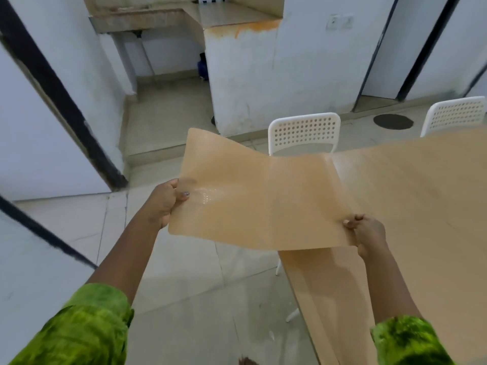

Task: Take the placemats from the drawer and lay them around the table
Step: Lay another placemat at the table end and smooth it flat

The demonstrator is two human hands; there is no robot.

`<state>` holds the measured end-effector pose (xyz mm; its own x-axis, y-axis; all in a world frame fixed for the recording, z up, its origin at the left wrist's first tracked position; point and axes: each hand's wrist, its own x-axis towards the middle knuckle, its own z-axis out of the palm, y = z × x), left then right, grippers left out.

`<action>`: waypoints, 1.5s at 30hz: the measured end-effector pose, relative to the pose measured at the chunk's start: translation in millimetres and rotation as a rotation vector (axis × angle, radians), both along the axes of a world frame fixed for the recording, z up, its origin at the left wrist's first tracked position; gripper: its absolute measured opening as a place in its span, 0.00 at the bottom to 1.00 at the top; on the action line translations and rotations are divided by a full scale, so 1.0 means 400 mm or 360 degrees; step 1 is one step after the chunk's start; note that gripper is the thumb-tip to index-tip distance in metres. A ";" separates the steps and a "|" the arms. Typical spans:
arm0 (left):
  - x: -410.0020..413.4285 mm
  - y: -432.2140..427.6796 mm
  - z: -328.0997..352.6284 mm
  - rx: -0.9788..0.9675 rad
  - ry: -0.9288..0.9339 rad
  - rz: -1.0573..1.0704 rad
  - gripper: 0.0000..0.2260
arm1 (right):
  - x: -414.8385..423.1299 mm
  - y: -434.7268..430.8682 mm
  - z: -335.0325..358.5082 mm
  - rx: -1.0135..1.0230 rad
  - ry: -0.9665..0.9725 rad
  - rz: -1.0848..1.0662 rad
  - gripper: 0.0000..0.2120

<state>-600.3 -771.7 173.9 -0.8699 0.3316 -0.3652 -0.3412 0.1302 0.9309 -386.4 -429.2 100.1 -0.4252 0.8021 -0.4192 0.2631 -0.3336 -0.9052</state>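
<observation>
Placemat is up in the air over the near corner of the table, tan against tan, with one white perforated chair tucked in at the table's far side just behind the mat and a second chair further along that same side. Out beyond the table edge the left hand pinches the mat's edge, thumb on top. The right hand grips the opposite edge above the tabletop, fingers curled round it, and the sheet sags and ripples between them.
</observation>
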 end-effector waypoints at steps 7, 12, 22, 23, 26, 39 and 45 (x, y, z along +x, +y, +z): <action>-0.260 0.151 -0.047 0.0037 -0.0113 -0.0385 0.19 | -0.083 0.030 -0.024 -0.0067 -0.0035 -0.0388 0.15; -0.456 0.257 -0.054 0.0036 -0.0150 -0.0716 0.20 | -0.158 0.006 -0.012 -0.0110 -0.0080 -0.0686 0.09; -0.711 0.552 -0.024 -0.0037 -0.0036 -0.1257 0.21 | -0.338 -0.109 -0.009 -0.0109 -0.0104 -0.1348 0.12; -0.730 0.588 -0.021 -0.0054 -0.0016 -0.1324 0.20 | -0.349 -0.109 -0.007 -0.0128 -0.0064 -0.1421 0.14; -0.787 0.706 -0.023 -0.0098 0.0055 -0.1455 0.20 | -0.363 -0.094 -0.021 -0.0150 -0.0075 -0.1629 0.12; -0.835 1.297 -0.018 -0.0341 0.0294 -0.2367 0.16 | -0.432 -0.013 -0.062 -0.0347 0.0097 -0.2209 0.11; -0.771 1.488 -0.034 -0.0512 0.0697 -0.2786 0.15 | -0.519 -0.075 -0.106 -0.0634 0.0206 -0.2111 0.09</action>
